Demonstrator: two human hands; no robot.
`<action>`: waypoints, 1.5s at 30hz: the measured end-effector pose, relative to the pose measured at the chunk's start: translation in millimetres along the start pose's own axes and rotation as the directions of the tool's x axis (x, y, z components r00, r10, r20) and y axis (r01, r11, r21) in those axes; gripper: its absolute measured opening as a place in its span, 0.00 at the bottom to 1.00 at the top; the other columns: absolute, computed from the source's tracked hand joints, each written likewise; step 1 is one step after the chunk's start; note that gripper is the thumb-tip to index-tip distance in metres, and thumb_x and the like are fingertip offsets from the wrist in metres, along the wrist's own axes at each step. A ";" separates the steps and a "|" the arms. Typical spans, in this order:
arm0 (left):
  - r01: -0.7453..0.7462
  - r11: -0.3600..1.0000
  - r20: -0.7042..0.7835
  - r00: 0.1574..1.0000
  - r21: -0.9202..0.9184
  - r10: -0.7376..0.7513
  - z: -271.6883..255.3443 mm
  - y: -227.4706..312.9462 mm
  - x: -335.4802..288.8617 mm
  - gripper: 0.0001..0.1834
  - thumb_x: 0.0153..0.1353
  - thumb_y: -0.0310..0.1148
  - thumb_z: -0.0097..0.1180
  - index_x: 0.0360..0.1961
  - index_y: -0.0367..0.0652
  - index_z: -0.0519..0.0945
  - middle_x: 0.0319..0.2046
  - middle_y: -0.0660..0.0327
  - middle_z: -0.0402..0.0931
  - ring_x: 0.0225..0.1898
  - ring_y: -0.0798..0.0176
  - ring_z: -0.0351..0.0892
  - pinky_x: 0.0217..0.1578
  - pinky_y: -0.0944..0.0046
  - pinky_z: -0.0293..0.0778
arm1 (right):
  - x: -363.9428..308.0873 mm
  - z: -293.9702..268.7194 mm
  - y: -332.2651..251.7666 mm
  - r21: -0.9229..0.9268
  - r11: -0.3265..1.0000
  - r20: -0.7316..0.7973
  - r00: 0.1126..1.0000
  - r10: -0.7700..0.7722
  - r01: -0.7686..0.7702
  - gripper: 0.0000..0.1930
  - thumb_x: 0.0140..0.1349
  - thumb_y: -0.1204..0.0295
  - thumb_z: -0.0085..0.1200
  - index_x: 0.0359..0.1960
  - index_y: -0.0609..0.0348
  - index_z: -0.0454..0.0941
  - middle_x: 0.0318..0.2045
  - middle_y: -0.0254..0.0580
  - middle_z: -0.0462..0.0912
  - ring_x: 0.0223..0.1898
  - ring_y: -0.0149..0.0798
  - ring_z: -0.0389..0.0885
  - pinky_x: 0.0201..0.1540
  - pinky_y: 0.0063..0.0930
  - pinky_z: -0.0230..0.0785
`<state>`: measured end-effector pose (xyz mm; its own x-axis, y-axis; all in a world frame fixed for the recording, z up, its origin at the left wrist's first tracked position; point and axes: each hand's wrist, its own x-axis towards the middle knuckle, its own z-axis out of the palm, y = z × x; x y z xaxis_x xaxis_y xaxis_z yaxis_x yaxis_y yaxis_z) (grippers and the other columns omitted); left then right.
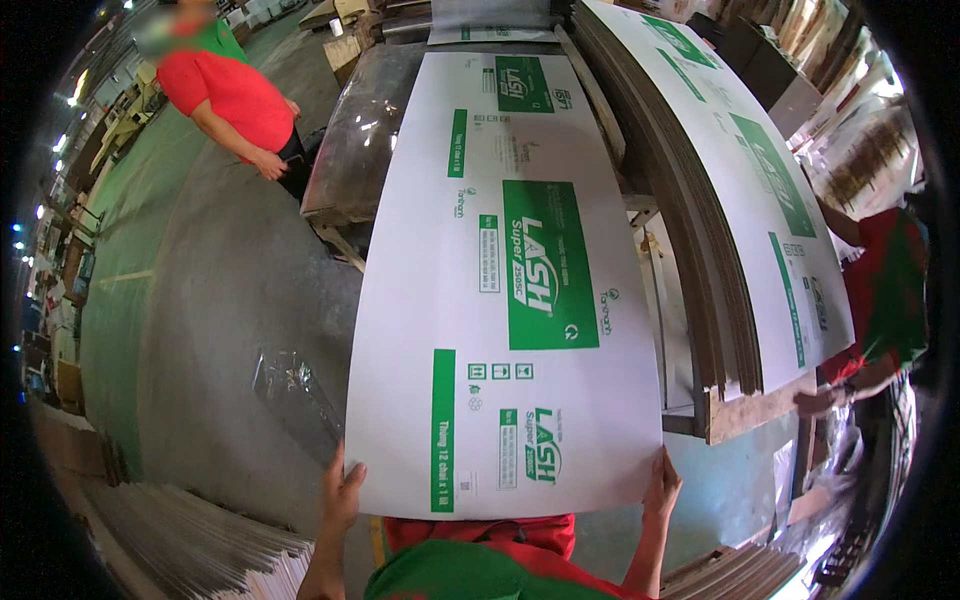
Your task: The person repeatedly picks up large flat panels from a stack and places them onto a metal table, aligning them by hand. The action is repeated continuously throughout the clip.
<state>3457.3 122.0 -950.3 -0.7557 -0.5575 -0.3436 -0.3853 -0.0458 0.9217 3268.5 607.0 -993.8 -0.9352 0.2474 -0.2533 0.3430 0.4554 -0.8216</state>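
A long white cardboard sheet (420, 290) with green printed panels stretches from my body out to a dark metal-topped table (350, 130). My left hand (342, 485) grips its near left edge, thumb on top and fingers underneath. At the near right edge my right hand (661, 484) holds the same sheet, its fingers partly hidden by the board. The sheet's far part rests over the table, while the near end is held in front of my waist.
To the right stands a tall stack of similar printed sheets (720, 180) on a wooden support (755, 408). A person in red and green (885, 290) is beside it. Another person in a red shirt (225, 105) stands far left. Piled cardboard (200, 535) lies at lower left; clear plastic (290, 385) is on the floor.
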 end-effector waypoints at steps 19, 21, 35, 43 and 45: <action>-0.016 0.982 -0.068 0.998 -0.190 0.004 106.1 77.8 303.9 0.35 0.66 0.36 0.57 0.70 0.32 0.61 0.64 0.49 0.67 0.64 0.57 0.67 0.65 0.59 0.60 | 330.6 109.5 -135.0 0.134 0.968 -0.047 0.977 -0.208 0.213 0.21 0.70 0.63 0.52 0.58 0.64 0.77 0.56 0.51 0.79 0.58 0.42 0.75 0.63 0.36 0.64; -0.028 0.984 -0.072 0.997 -0.177 0.016 111.3 81.3 326.3 0.34 0.66 0.36 0.56 0.70 0.33 0.62 0.63 0.50 0.69 0.63 0.57 0.68 0.64 0.59 0.62 | 349.4 124.0 -145.8 0.161 0.958 -0.058 0.972 -0.230 0.236 0.20 0.70 0.63 0.52 0.57 0.64 0.77 0.55 0.51 0.80 0.57 0.41 0.76 0.62 0.36 0.64; 0.065 0.982 -0.377 0.917 -0.177 -0.128 158.2 27.2 476.7 0.26 0.62 0.44 0.65 0.49 0.32 0.75 0.46 0.51 0.77 0.52 0.53 0.76 0.53 0.51 0.73 | 308.7 163.3 -208.4 -0.415 0.552 0.041 0.620 -0.783 0.724 0.19 0.62 0.68 0.58 0.52 0.63 0.77 0.45 0.54 0.82 0.50 0.57 0.78 0.55 0.46 0.70; -0.184 0.982 0.246 0.954 0.032 0.171 259.7 17.5 286.4 0.16 0.59 0.37 0.64 0.39 0.34 0.80 0.45 0.50 0.78 0.42 0.52 0.81 0.44 0.55 0.77 | 264.8 -120.4 -192.6 -0.942 0.335 -0.135 0.921 -0.365 -0.005 0.32 0.68 0.47 0.38 0.69 0.48 0.63 0.72 0.45 0.56 0.73 0.52 0.51 0.72 0.52 0.44; 0.300 0.861 0.756 0.640 -0.412 0.139 329.4 48.8 223.4 0.22 0.65 0.39 0.57 0.53 0.33 0.73 0.46 0.49 0.79 0.42 0.51 0.83 0.48 0.54 0.79 | 274.2 -95.9 -155.8 -0.914 0.400 -0.121 0.986 -0.114 -0.066 0.32 0.72 0.41 0.26 0.73 0.37 0.56 0.76 0.41 0.45 0.76 0.51 0.43 0.74 0.59 0.34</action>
<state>3095.3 268.3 -1041.4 -0.9373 0.2634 -0.2283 -0.3401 -0.5478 0.7644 2967.0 686.0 -886.4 -0.9505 0.2959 -0.0945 0.2795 0.9475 0.1552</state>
